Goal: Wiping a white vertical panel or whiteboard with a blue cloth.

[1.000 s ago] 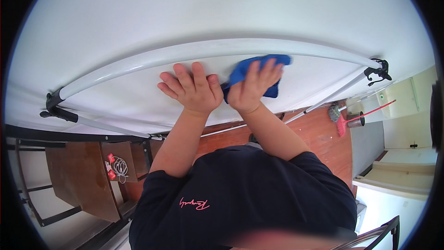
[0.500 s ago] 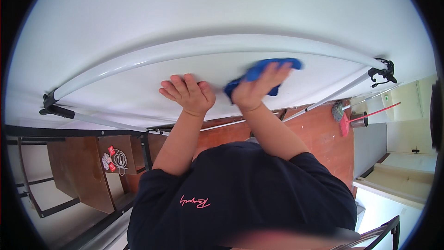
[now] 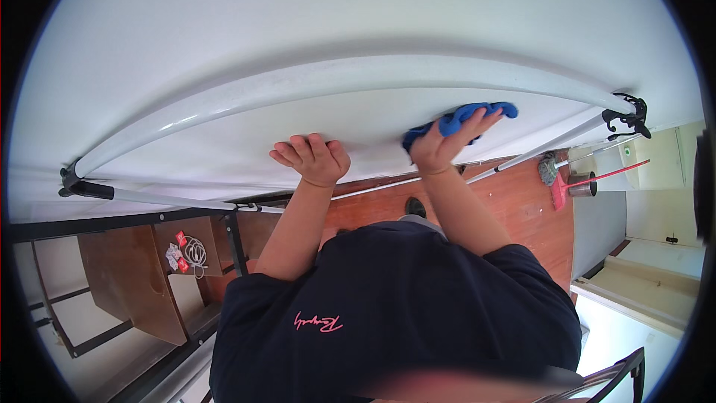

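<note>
My right hand (image 3: 438,151) presses a blue cloth (image 3: 453,121) against the white wall (image 3: 380,116), its fingers laid over the bunched fabric. To its left, my left hand (image 3: 319,164) rests on the same white surface with fingers stretched and nothing in it. Above both hands a white tube (image 3: 358,73) of a frame curves across the view, with black joints at its two ends. Both hands are inside this frame, below the tube. The underside of the cloth is hidden.
A black bracket (image 3: 629,114) with a dangling part sits at the frame's right corner. Brown-topped furniture (image 3: 119,269) with black metal bars stands at left, a coiled pale cable (image 3: 194,254) on it. A grey mop (image 3: 550,169), red broom (image 3: 559,194) and metal bin (image 3: 583,185) stand at right.
My right hand and the blue cloth have slid to the right along the white surface. My left hand stays nearly in place, slightly lower. A dark shoe now shows on the floor.
</note>
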Tool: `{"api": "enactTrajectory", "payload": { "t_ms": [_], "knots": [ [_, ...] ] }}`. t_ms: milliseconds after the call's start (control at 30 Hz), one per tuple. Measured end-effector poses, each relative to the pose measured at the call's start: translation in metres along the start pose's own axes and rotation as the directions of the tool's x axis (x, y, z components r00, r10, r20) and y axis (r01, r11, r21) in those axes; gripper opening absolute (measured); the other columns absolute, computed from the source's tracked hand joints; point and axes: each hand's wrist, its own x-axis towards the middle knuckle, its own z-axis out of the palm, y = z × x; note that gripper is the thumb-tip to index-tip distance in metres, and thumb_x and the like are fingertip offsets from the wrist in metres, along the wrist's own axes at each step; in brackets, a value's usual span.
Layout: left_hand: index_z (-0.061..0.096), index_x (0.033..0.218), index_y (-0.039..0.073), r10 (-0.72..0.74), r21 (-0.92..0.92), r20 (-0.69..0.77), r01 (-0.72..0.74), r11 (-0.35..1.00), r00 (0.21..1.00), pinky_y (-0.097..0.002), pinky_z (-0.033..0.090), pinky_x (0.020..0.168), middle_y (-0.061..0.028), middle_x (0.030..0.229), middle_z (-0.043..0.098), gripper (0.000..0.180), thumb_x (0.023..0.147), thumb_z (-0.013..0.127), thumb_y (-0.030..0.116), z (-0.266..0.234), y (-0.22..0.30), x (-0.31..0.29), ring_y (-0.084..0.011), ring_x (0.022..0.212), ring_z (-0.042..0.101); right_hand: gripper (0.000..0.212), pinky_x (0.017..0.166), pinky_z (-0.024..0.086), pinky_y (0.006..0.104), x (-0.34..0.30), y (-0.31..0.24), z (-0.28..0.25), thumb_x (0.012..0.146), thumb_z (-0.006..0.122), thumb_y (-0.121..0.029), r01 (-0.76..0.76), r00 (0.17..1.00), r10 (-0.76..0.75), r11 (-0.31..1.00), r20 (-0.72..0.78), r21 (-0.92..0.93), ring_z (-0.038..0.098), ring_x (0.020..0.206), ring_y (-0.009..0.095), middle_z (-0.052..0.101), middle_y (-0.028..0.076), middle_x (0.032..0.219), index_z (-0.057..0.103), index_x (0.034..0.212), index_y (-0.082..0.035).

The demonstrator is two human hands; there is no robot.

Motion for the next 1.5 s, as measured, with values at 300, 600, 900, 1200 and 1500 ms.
{"api": "enactTrajectory", "payload": {
  "t_ms": [300, 600, 900, 1200, 1500],
  "knots": [
    [0.015, 0.151, 0.007, 0.003, 0.008, 0.015, -0.004, 1.0, 1.0, -0.0529, -0.004, 0.114, -0.0138, 0.158, 0.004, 0.06, 0.096, 0.03, 0.026, -0.002, -0.001, -0.004, -0.0392, 0.144, -0.003, 0.05, 0.112, 0.002, 0.0593, -0.082, -0.003, 0.012, 0.079, 0.058, -0.021, 0.447, 0.846, -0.434, 0.894, 0.311, 0.032, 0.012, 0.145, 0.03, 0.03, 0.006, 0.152, 0.057, 0.128, -0.03],
    [0.017, 0.15, 0.007, 0.02, -0.012, 0.003, -0.02, 1.0, 1.0, -0.0532, -0.004, 0.114, -0.0145, 0.158, 0.004, 0.058, 0.097, 0.029, 0.027, 0.0, 0.001, 0.001, -0.0394, 0.144, -0.002, 0.08, 0.104, 0.003, 0.0702, -0.064, 0.015, 0.004, 0.083, 0.054, -0.018, -0.165, 0.985, 0.163, 0.986, 0.061, 0.017, -0.003, 0.135, 0.06, -0.001, 0.032, 0.152, 0.012, 0.149, -0.003],
    [0.017, 0.15, 0.006, 0.031, 0.004, 0.007, -0.031, 1.0, 0.999, -0.0535, -0.003, 0.114, -0.0156, 0.157, 0.005, 0.059, 0.097, 0.03, 0.027, -0.004, -0.003, -0.003, -0.0407, 0.144, -0.003, 0.056, 0.112, 0.004, 0.0595, -0.113, 0.04, -0.003, 0.078, 0.062, -0.022, 0.461, 0.79, -0.445, 0.885, 0.422, 0.071, 0.011, 0.144, 0.036, 0.028, 0.004, 0.153, 0.05, 0.132, -0.028],
    [0.017, 0.15, 0.008, 0.031, 0.001, -0.017, -0.031, 1.0, 0.999, -0.053, -0.004, 0.114, -0.0146, 0.158, 0.006, 0.059, 0.097, 0.031, 0.028, -0.001, -0.004, -0.001, -0.0399, 0.144, -0.001, 0.071, 0.107, 0.0, 0.0678, -0.119, 0.027, 0.001, 0.084, 0.053, -0.018, -0.139, 0.978, 0.128, 0.989, 0.164, 0.056, -0.002, 0.141, 0.049, 0.003, 0.02, 0.156, 0.023, 0.147, -0.003],
    [0.017, 0.15, 0.008, 0.029, 0.004, -0.003, -0.029, 1.0, 1.0, -0.0546, -0.005, 0.113, -0.0148, 0.158, 0.005, 0.06, 0.097, 0.031, 0.031, -0.002, -0.006, -0.004, -0.0403, 0.144, -0.002, 0.053, 0.098, 0.025, 0.0575, -0.148, 0.068, -0.015, 0.076, 0.066, -0.026, 0.423, 0.778, -0.406, 0.903, 0.48, 0.078, 0.04, 0.117, 0.038, 0.036, 0.006, 0.145, 0.055, 0.128, -0.025]
  ]
}}
